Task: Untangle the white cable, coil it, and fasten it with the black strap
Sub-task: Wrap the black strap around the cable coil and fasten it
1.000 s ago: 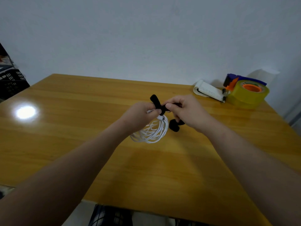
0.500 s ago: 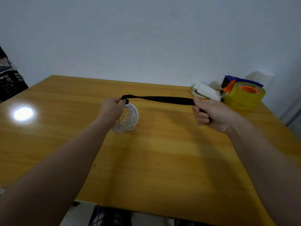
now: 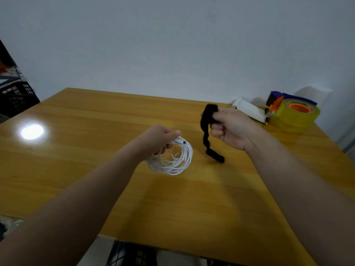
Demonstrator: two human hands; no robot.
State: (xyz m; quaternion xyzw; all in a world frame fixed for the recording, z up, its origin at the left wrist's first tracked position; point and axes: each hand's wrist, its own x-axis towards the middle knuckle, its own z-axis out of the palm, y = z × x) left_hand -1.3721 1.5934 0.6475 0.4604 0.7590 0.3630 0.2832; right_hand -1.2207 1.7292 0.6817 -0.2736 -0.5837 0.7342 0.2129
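A: Status?
B: I'm seeing the left hand (image 3: pixel 159 138) pinching the coiled white cable (image 3: pixel 173 158) above the wooden table (image 3: pixel 76 150); the right hand (image 3: pixel 230 127) is gripping the dangling black fabric strap (image 3: pixel 206 129), apart from it.

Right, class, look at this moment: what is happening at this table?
A person works over a wooden table. The left hand holds a coiled white cable; the right hand holds a black strap, which hangs loose and apart from the coil. The coil is not yet fastened.
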